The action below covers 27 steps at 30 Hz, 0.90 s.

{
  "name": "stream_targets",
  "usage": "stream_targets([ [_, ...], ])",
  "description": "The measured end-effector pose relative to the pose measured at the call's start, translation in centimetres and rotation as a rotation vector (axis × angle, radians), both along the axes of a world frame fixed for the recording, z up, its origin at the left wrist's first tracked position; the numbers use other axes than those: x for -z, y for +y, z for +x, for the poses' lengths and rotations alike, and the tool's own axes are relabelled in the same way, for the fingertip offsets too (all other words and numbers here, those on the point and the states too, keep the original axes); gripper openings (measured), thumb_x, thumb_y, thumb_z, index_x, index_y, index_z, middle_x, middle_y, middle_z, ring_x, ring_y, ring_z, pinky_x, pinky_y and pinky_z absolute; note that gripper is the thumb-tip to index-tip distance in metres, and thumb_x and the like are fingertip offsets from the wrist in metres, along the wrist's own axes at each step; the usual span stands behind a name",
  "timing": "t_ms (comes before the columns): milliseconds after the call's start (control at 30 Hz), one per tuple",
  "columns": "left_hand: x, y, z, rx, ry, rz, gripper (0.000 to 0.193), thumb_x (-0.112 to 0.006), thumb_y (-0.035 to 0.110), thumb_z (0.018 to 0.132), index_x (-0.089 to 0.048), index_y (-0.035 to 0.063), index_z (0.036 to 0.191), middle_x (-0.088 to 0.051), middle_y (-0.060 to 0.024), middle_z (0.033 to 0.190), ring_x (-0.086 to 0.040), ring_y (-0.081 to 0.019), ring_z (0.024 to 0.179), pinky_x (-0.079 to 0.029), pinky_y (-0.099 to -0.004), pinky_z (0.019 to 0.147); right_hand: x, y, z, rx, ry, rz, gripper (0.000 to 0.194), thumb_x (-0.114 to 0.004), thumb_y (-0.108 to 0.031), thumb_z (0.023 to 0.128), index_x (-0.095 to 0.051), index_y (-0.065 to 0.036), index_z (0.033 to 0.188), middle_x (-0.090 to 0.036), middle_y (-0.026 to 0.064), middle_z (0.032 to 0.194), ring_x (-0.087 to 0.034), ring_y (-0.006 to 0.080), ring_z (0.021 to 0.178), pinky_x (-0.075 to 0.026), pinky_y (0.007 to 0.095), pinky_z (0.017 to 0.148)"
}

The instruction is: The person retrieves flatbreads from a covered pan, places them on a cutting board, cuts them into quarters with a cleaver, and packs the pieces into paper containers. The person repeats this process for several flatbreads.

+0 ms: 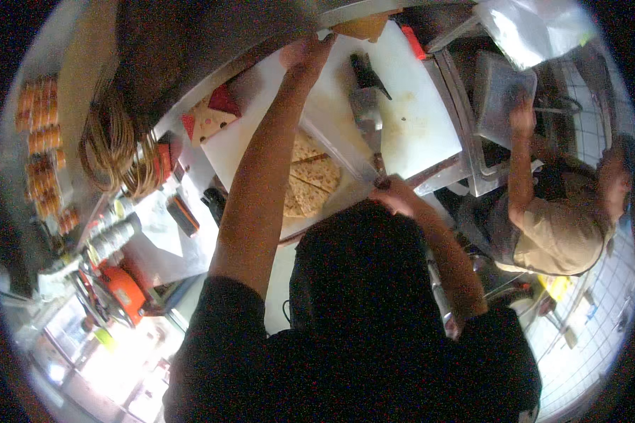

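Note:
On a white cutting board (420,124) in front of me lies a flat round pizza (312,180), with cut lines across it. My right hand (394,194) grips the dark end of a long straight-bladed knife (338,145) at the board's near right edge. Its blurred blade slants over the pizza, and its far end disappears behind my left forearm. Stretched across the board, my left hand (301,53) is at the far edge beside a small dark item; its grip is unclear. A metal spatula (368,111) lies right of the blade, near a black handle (364,71).
A patterned red-and-cream triangular carton (211,116) sits at the board's left. Brown cord (111,143) hangs farther left, above an orange-and-black object (182,214). At right, a co-worker (558,232) reaches to a translucent container (502,100). A metal counter edge (463,116) borders the board.

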<state>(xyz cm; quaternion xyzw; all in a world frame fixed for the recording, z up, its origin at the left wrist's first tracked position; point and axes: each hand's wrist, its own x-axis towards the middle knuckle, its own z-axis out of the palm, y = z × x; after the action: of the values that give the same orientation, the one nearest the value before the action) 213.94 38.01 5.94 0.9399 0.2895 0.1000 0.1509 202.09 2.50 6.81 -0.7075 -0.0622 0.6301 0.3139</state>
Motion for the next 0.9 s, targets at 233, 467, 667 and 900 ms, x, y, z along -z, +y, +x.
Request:
stream_targets([
  [233, 1.8, 1.2, 6.0, 0.034, 0.040, -0.028, 0.048, -0.062, 0.049, 0.095, -0.071, 0.0104, 0.122, -0.068, -0.0185, 0.127, -0.065, -0.0376, 0.112, -0.051, -0.0477, 0.101, 11.4, 0.1, -7.8, 0.497, -0.421, 0.411, 0.110, -0.081, -0.006, 0.087, -0.001, -0.008, 0.164, -0.071, 0.0223, 0.104, -0.067, 0.0239, 0.064, -0.053, 0.0317, 0.044],
  [467, -3.2, -2.8, 0.9, -0.018, -0.120, 0.023, 0.039, -0.059, 0.035, 0.099, -0.069, 0.0058, 0.122, -0.066, -0.0189, 0.130, -0.062, -0.0390, 0.120, -0.048, -0.0479, 0.106, 10.0, -0.6, -7.2, 0.170, -0.776, -0.108, 0.068, -0.076, -0.050, 0.091, -0.058, 0.005, 0.125, -0.072, 0.0260, 0.098, -0.071, 0.0397, 0.085, -0.057, 0.0487, 0.081],
  [667, -6.6, -4.5, -16.3, -0.065, -0.400, 0.113, 0.029, -0.064, 0.014, 0.096, -0.067, 0.0018, 0.122, -0.066, -0.0174, 0.129, -0.064, -0.0396, 0.113, -0.052, -0.0505, 0.100, 8.9, -0.6, -3.9, -0.076, -1.094, -0.205, 0.070, -0.061, -0.066, 0.092, -0.058, -0.002, 0.123, -0.073, 0.0238, 0.093, -0.072, 0.0441, 0.086, -0.057, 0.0537, 0.072],
  [900, -3.1, -2.1, -39.6, -0.545, -0.505, -0.047, 0.023, -0.065, 0.002, 0.093, -0.065, 0.0021, 0.116, -0.073, -0.0161, 0.105, -0.070, -0.0236, 0.092, -0.056, -0.0367, 0.082, 11.1, -1.6, -3.8, -0.151, -1.126, -0.070, 0.062, -0.061, -0.058, 0.097, -0.058, -0.002, 0.125, -0.071, 0.0259, 0.100, -0.070, 0.0451, 0.086, -0.057, 0.0514, 0.072],
])
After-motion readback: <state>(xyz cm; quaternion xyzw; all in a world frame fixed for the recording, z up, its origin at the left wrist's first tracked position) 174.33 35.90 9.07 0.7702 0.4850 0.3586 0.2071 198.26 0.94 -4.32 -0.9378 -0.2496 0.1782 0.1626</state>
